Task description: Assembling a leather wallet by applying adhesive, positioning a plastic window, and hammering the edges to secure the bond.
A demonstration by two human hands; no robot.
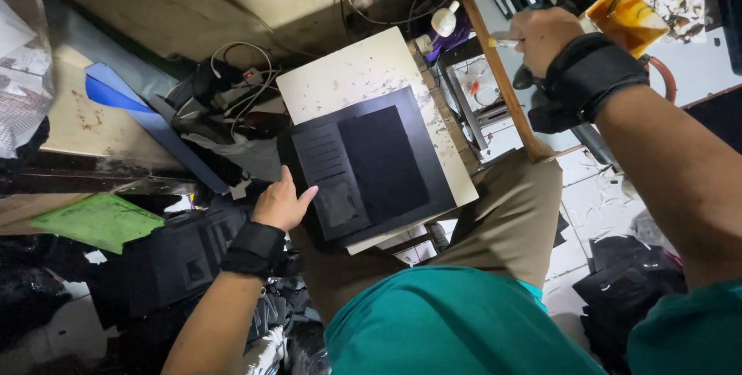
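Left hand (282,203) lies flat and open, fingers spread, pressing on the near-left corner of the black sheet (371,165). That sheet sits on a pale speckled board (363,74) resting over the person's lap, its long side running from near-left to far-right. So the left hand is right on it, while the right hand (541,35) is well apart, up at the far right, closed around a thin brush handle (501,42) that pokes out to the left. The bristle end is hidden behind the fist, so I can't tell what's on it.

Just beyond the right hand there's an orange-yellow cup (630,13) with a stick standing in it. Both wrists wear black bands.

Further out: a tangle of cables and black scraps (224,101) left of the board, a blue sheet (116,93) beyond that, and a green sheet (97,220) at the near left. A small white bottle (446,20) stands past the board's far edge. No readable labels worth noting.
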